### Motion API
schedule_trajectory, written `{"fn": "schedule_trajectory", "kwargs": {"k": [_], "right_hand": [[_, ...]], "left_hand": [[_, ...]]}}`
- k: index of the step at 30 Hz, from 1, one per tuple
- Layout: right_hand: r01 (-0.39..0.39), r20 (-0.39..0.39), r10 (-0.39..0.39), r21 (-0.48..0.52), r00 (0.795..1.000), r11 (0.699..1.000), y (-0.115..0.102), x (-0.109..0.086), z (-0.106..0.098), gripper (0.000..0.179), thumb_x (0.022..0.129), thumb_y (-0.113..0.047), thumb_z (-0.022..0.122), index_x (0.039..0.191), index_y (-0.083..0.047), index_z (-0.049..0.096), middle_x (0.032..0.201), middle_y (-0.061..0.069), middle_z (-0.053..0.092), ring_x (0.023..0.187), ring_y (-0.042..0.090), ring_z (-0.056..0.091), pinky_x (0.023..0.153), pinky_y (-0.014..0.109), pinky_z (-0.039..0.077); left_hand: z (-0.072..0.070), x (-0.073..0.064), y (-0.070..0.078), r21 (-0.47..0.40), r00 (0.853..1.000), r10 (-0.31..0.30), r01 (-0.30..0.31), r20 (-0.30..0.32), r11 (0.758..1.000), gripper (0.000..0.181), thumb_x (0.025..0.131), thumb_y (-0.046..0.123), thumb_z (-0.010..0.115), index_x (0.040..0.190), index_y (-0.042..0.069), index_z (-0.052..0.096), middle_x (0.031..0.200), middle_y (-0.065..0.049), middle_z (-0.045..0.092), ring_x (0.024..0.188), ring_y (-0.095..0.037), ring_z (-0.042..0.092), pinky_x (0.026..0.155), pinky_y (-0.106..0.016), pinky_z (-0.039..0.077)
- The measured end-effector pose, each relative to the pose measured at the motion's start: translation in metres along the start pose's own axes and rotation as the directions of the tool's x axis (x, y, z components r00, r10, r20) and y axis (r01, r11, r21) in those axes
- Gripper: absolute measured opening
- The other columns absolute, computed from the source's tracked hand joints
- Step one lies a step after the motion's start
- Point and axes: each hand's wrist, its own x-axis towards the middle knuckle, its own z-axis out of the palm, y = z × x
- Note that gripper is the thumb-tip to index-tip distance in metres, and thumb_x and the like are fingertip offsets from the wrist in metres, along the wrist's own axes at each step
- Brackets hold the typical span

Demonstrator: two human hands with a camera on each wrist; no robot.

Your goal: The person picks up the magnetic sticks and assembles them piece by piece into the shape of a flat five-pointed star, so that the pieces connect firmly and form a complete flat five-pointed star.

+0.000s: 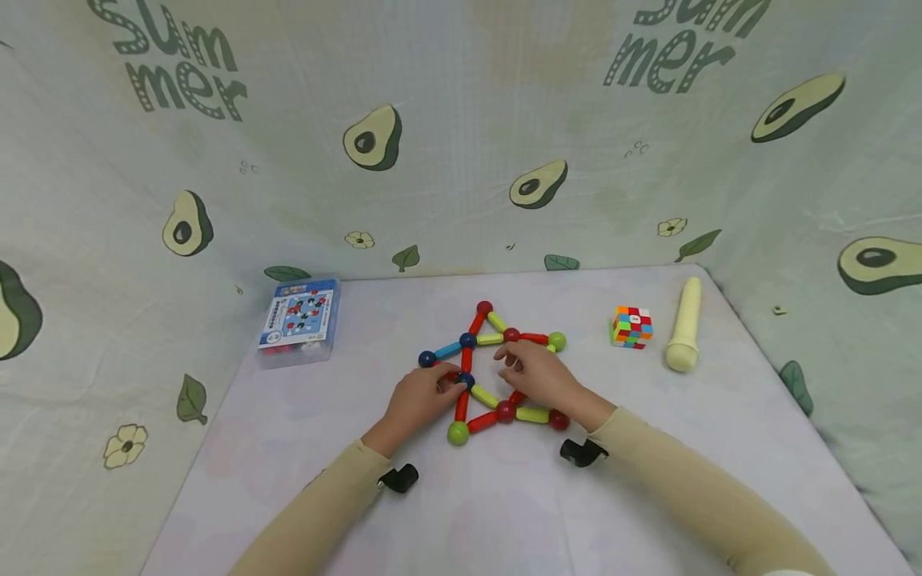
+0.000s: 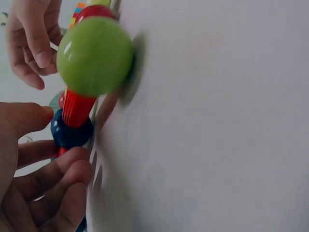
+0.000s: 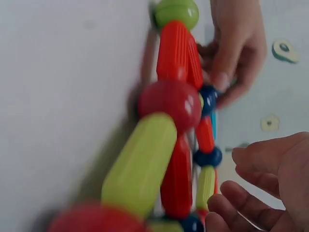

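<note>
On the table lies a flat frame of red, yellow-green and blue magnetic rods with coloured balls. My left hand (image 1: 423, 398) is at its left side, thumb and finger pinching a dark blue ball (image 2: 72, 133) where several rods meet. In the left wrist view a green ball (image 2: 94, 55) stands close in front, joined to that blue ball by a red rod (image 2: 77, 108). My right hand (image 1: 542, 374) hovers over the frame's right part, fingers loosely bent with nothing between them. Below it are a red ball (image 3: 169, 106) and a yellow-green rod (image 3: 140, 164).
At the back left rests a clear plastic box (image 1: 298, 322) with a blue-and-white label. A puzzle cube (image 1: 631, 327) and a pale yellow microphone-shaped object (image 1: 684, 324) are at the back right. A cloth printed with avocados (image 1: 373, 138) hangs behind the table (image 1: 504, 512).
</note>
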Motion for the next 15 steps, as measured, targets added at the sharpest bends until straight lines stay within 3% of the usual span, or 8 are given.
{"fn": "schedule_trajectory", "kwargs": {"k": [3, 6, 11, 15], "right_hand": [[-0.057, -0.03, 0.055, -0.042, 0.998, 0.997, 0.013, -0.008, -0.014, 0.027, 0.094, -0.02, 0.074, 0.119, -0.01, 0.069, 0.094, 0.0, 0.062, 0.084, 0.018, 0.056, 0.072, 0.032, 0.05], [-0.11, -0.01, 0.11, -0.076, 0.994, 0.991, 0.025, -0.014, -0.022, 0.028, 0.094, -0.023, 0.075, 0.119, -0.01, 0.069, 0.094, 0.002, 0.061, 0.084, 0.019, 0.055, 0.073, 0.034, 0.05], [-0.128, 0.041, 0.132, -0.086, 0.99, 0.988, 0.037, -0.02, -0.021, 0.031, 0.094, -0.026, 0.074, 0.122, -0.012, 0.067, 0.086, 0.002, 0.061, 0.077, 0.019, 0.055, 0.067, 0.033, 0.047], [-0.139, 0.035, 0.142, -0.08, 0.989, 0.987, 0.039, -0.023, -0.017, 0.03, 0.095, -0.025, 0.073, 0.122, -0.014, 0.065, 0.076, 0.001, 0.056, 0.069, 0.019, 0.051, 0.061, 0.032, 0.041]], "left_hand": [[0.003, -0.003, 0.006, 0.032, 1.0, -0.009, 0.009, -0.014, 0.999, 0.041, 0.093, 0.04, 0.075, 0.125, 0.015, 0.07, 0.077, 0.01, 0.063, 0.065, -0.007, 0.054, 0.058, -0.023, 0.045], [0.006, -0.004, 0.011, 0.055, 0.999, -0.027, 0.029, -0.037, 0.998, 0.042, 0.092, 0.042, 0.076, 0.124, 0.017, 0.069, 0.075, 0.01, 0.062, 0.06, -0.007, 0.052, 0.054, -0.022, 0.044], [0.011, -0.004, 0.015, 0.076, 0.996, -0.049, 0.054, -0.076, 0.996, 0.039, 0.091, 0.043, 0.076, 0.12, 0.018, 0.069, 0.069, 0.01, 0.057, 0.055, -0.008, 0.049, 0.051, -0.022, 0.041], [0.014, -0.002, 0.019, 0.089, 0.994, -0.059, 0.067, -0.09, 0.994, 0.033, 0.091, 0.041, 0.077, 0.115, 0.019, 0.069, 0.066, 0.009, 0.055, 0.052, -0.009, 0.048, 0.05, -0.023, 0.039]]}}
